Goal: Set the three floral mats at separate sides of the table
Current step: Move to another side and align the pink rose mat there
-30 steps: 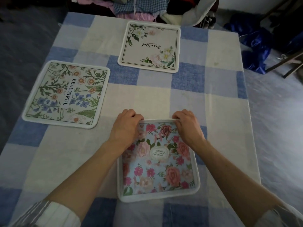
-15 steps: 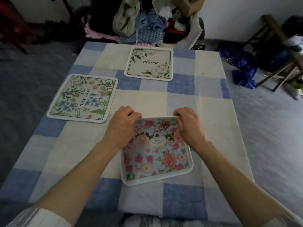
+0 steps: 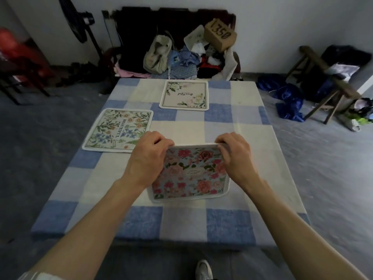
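Three floral mats are on the blue-and-cream checked table (image 3: 248, 134). A pink rose mat (image 3: 189, 176) is at the near middle, its far edge lifted off the cloth. My left hand (image 3: 147, 158) grips its far left corner and my right hand (image 3: 236, 156) grips its far right corner. A green-and-blue mat reading BEAUTIFUL (image 3: 119, 130) lies flat at the left side. A cream mat with white flowers (image 3: 184, 94) lies flat at the far side.
Beyond the table's far edge is a pile of clothes, a bag (image 3: 158, 55) and a cardboard box (image 3: 220, 35). A wooden stool (image 3: 327, 83) and blue cloth (image 3: 288, 100) are on the floor at the right. A standing fan (image 3: 80, 23) is at the far left. My shoe (image 3: 203, 269) shows below the table.
The camera has drawn back and tilted up, showing more of the room. Both hands have lifted the rose mat's far edge and the mat has come nearer the middle of the table.
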`<state>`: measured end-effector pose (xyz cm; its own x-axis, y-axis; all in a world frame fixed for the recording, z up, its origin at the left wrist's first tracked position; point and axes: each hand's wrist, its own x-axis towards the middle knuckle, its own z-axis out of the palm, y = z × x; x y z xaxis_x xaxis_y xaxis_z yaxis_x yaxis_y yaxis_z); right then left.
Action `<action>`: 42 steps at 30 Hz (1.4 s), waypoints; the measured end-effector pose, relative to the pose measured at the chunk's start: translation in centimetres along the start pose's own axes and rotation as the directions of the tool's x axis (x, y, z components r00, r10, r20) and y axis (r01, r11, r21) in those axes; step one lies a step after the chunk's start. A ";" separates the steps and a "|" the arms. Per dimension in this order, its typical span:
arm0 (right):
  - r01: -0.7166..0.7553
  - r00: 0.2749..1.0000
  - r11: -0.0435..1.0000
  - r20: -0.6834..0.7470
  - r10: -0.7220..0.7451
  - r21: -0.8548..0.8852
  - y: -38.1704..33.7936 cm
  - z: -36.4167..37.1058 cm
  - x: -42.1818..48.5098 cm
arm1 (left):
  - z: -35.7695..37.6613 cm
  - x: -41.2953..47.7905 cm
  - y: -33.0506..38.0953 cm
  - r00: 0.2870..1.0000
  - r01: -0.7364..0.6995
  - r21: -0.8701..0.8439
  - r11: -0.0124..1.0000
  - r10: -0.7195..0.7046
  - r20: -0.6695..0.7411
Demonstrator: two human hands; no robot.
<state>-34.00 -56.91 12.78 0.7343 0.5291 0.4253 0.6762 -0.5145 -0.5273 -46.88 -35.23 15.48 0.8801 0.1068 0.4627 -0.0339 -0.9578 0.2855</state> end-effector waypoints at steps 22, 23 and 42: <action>-0.100 0.994 0.990 -0.049 0.095 -0.104 -10.5 3.5 -4.2 | -4.9 -5.1 -7.0 0.997 -0.076 -0.092 0.993 0.075 -0.011; -0.114 0.993 0.988 -0.025 0.112 -0.104 -9.6 4.0 -3.9 | -4.0 -4.7 -7.2 0.997 -0.069 -0.094 0.993 0.071 0.013; -0.297 0.892 0.953 0.337 0.299 -0.061 7.6 15.5 4.4 | 13.9 3.7 -13.5 0.936 0.130 0.055 0.990 -0.141 0.323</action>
<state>-26.59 -48.00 -0.77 0.8375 0.5458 -0.0264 0.4301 -0.6883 -0.5842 -36.60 -25.59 1.65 0.9815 0.1482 0.1214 0.1067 -0.9492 0.2960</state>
